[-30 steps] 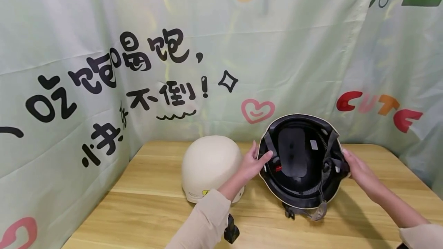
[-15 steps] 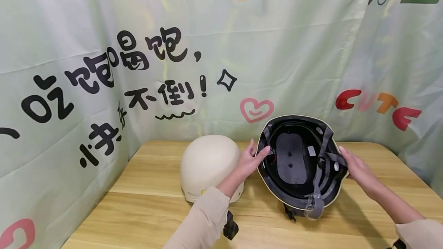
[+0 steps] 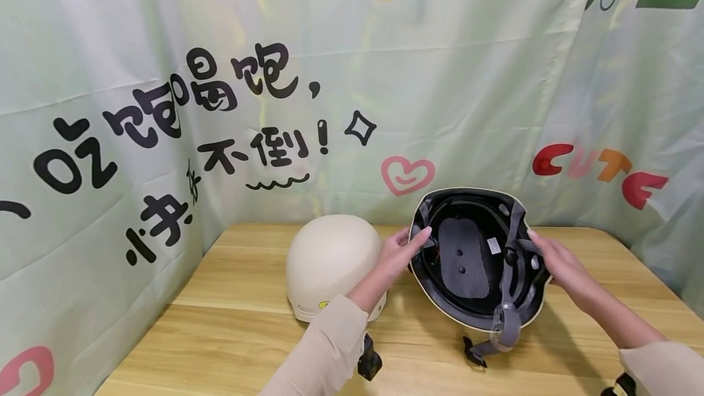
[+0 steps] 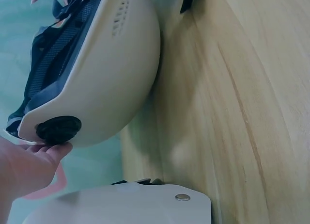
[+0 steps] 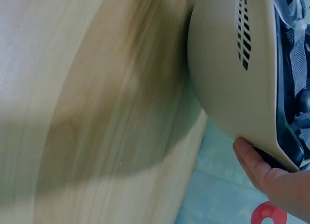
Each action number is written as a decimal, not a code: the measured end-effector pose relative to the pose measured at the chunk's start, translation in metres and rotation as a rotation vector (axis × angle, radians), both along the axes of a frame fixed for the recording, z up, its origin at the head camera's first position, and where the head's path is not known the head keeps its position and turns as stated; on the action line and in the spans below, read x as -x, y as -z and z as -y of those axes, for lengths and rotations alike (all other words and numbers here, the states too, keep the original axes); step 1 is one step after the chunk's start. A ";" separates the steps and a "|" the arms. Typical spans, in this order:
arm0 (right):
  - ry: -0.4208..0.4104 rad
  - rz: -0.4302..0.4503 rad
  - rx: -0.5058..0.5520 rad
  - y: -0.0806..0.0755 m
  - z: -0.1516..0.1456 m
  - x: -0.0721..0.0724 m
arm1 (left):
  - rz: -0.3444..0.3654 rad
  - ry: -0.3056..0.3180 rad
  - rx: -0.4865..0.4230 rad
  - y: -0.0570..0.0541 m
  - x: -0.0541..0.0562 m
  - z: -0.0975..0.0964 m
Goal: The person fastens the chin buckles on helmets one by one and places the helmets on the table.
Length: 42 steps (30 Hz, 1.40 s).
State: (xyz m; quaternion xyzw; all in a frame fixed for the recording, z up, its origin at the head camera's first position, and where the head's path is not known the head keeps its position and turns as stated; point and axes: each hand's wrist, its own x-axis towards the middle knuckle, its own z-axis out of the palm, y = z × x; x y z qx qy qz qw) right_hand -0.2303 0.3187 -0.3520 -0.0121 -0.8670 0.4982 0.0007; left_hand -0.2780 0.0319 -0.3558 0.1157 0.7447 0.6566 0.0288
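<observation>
Both hands hold a cream helmet with its black padded inside turned towards the head camera. My left hand grips its left edge, thumb over the rim and fingers outside by a round black disc. At the right edge my right hand has its thumb on the rim and its fingers against the outer shell. A grey chin strap hangs over the near rim, ending in a black buckle. Left of it, a second cream helmet stands dome up, partly hidden by my left arm.
The wooden table ends at a pale green printed cloth hanging behind and along the sides. A black wrist device shows beneath my left sleeve.
The held helmet has tipped, its far rim sinking slightly. Its strap and buckle have swung down over the near rim. My right hand has shifted slightly left; the other helmet stays put.
</observation>
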 end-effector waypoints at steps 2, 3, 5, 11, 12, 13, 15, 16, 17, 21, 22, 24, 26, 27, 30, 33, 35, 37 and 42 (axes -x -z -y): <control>0.002 0.015 -0.020 -0.003 0.001 0.001 | 0.007 -0.012 0.012 0.001 0.000 0.000; 0.001 0.019 -0.024 -0.004 0.003 0.002 | 0.015 -0.017 0.010 0.001 0.000 0.000; 0.006 0.021 -0.044 -0.007 0.005 0.002 | 0.016 -0.020 0.009 0.002 0.001 0.000; 0.019 -0.060 -0.077 -0.014 0.019 0.002 | -0.008 -0.004 -0.016 0.007 0.002 0.000; 0.031 -0.074 -0.097 -0.014 0.021 0.002 | -0.015 -0.003 -0.013 0.008 0.003 0.000; 0.049 -0.080 -0.120 -0.014 0.023 0.001 | -0.023 -0.003 -0.009 0.009 0.003 0.001; 0.089 -0.059 -0.163 -0.014 0.027 0.001 | -0.037 0.000 0.005 0.011 0.004 0.001; 0.109 -0.032 -0.177 -0.014 0.029 0.001 | -0.045 0.000 0.017 0.012 0.004 0.001; 0.128 -0.007 -0.193 -0.014 0.030 0.000 | -0.051 0.002 0.021 0.013 0.004 0.001; 0.178 0.041 -0.227 -0.012 0.032 0.001 | -0.071 0.008 0.034 0.017 0.005 0.000; 0.189 0.035 -0.238 -0.011 0.033 0.001 | -0.079 0.005 0.050 0.018 0.005 0.000; 0.206 0.011 -0.257 -0.009 0.033 0.001 | -0.091 0.004 0.076 0.018 0.005 0.001; 0.216 -0.009 -0.268 -0.007 0.034 0.001 | -0.101 -0.002 0.108 0.018 0.004 0.000; 0.221 -0.014 -0.271 -0.006 0.034 0.001 | -0.108 -0.001 0.117 0.018 0.003 0.000; 0.234 -0.018 -0.279 -0.004 0.034 0.001 | -0.115 -0.001 0.119 0.020 0.003 0.000; 0.250 -0.032 -0.288 -0.002 0.034 0.001 | -0.118 0.010 0.104 0.020 0.003 -0.001; 0.257 -0.048 -0.294 -0.002 0.034 0.001 | -0.119 0.017 0.097 0.020 0.002 0.000; 0.261 -0.063 -0.288 -0.001 0.033 0.000 | -0.117 0.024 0.089 0.020 0.001 0.000; 0.271 -0.079 -0.249 0.000 0.032 -0.002 | -0.114 0.027 0.084 0.021 -0.001 -0.001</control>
